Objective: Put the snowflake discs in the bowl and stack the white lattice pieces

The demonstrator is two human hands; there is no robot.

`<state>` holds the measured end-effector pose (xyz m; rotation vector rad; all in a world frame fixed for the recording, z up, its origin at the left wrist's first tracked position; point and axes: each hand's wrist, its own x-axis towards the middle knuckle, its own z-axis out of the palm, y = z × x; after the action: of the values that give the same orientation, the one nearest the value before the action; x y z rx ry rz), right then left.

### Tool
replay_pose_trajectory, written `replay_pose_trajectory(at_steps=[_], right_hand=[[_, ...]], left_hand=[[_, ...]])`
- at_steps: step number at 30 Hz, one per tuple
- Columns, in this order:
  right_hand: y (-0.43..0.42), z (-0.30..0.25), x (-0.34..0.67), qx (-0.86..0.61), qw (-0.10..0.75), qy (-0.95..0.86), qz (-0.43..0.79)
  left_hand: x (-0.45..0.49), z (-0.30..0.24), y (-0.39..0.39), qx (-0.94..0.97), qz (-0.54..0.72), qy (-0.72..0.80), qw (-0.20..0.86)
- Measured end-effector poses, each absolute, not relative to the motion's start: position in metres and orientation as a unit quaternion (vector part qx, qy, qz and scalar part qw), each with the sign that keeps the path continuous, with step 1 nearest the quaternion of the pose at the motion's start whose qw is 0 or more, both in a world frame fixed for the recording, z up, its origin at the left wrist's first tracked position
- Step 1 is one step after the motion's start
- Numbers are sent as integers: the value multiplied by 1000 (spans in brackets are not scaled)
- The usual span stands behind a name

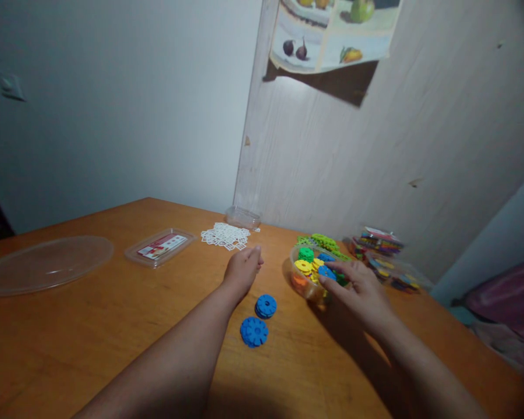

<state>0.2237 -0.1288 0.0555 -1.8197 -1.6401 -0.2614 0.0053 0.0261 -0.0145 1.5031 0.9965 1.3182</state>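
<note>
My left hand point(242, 271) rests on the wooden table point(91, 337) with its fingers curled together, nothing visible in them. Just in front of it lie two blue gear-shaped discs point(254, 331) point(266, 305). My right hand point(360, 288) reaches over the rim of a clear tub point(297, 283) full of yellow, green, blue and orange discs. Its fingertips touch a blue disc point(326, 272) inside the tub. I cannot tell whether they grip it.
A clear oval lid point(43, 263) and a clear flat box with a red-white card point(160, 247) lie at the left. White lattice pieces point(225, 235) and a small clear container point(243, 217) sit near the wall. More tubs of coloured pieces point(382, 256) stand at the right, with green discs point(325, 241) behind the tub.
</note>
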Motion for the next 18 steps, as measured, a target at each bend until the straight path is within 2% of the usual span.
replay_pose_trajectory(at_steps=[4, 9, 13, 15, 18], right_hand=[[-124, 53, 228, -706, 331, -623, -68], [-126, 61, 227, -692, 434, -577, -5], [-134, 64, 216, -686, 480, -546, -23], [-137, 63, 210, -678, 472, -560, -55], [-139, 63, 204, -660, 417, -612, -126]], left_hand=[[6, -19, 30, 598, 532, 400, 445], [5, -19, 31, 605, 527, 400, 443], [5, -18, 29, 611, 525, 405, 432], [5, -17, 28, 609, 526, 406, 433], [6, -16, 26, 604, 529, 402, 440]])
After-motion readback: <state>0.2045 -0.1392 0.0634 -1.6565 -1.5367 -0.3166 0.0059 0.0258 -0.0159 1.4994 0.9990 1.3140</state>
